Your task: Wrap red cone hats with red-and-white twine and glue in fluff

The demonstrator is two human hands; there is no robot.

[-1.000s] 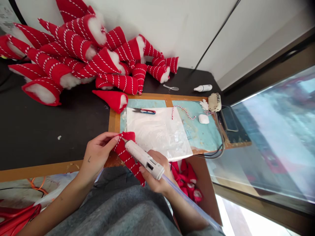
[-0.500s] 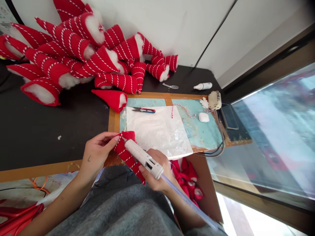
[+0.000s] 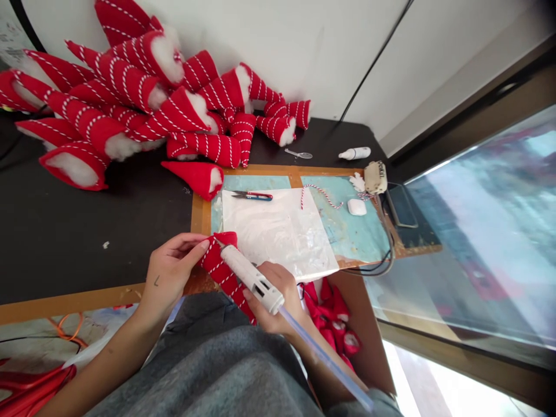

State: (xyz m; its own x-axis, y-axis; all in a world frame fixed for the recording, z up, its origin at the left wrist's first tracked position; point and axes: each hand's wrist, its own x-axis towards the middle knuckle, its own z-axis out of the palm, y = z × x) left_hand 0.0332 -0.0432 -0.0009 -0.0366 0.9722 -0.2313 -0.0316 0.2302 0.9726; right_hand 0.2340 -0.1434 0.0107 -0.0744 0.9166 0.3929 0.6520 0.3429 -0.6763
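Note:
My left hand pinches the upper left edge of a red cone wound with red-and-white cord. In my right hand is a white glue gun, a long clear glue stick trailing from its back end. The gun's nozzle points up and left, at the cone's wide top edge close to my left fingertips. The gun and my right hand cover part of the cone's right side; its narrow lower end hangs over the table's front edge.
Several stuffed red cones are heaped at the back left. On the work board lie a white sheet, snips, a cord piece and a white case. A cardboard box with red pieces stands below at right.
The view has shifted slightly. Both hands keep their grips, and the glue gun's nozzle stays by the cone's top edge.

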